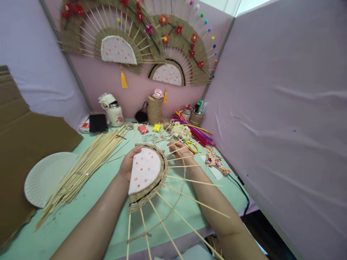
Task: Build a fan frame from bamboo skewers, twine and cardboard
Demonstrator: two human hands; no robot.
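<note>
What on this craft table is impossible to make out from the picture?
- Head view: the left hand grips the half-round spotted fabric fan piece with jute rim; the piece hides the fingers beneath it.
- The right hand: whether it pinches a stick or cord is too small to tell.
- The lower bamboo sticks: ends cut off by the bottom edge.
- The brown cup of pens at the back: contents too small.

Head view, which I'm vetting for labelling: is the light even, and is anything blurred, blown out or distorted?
Head view: soft, even light, only faint shadows under the skewers; the gap above the right panel is blown out white; wide-angle stretch tilts the panels and lengthens the forearms; the fan between left hand and right hand is sharp.
</note>
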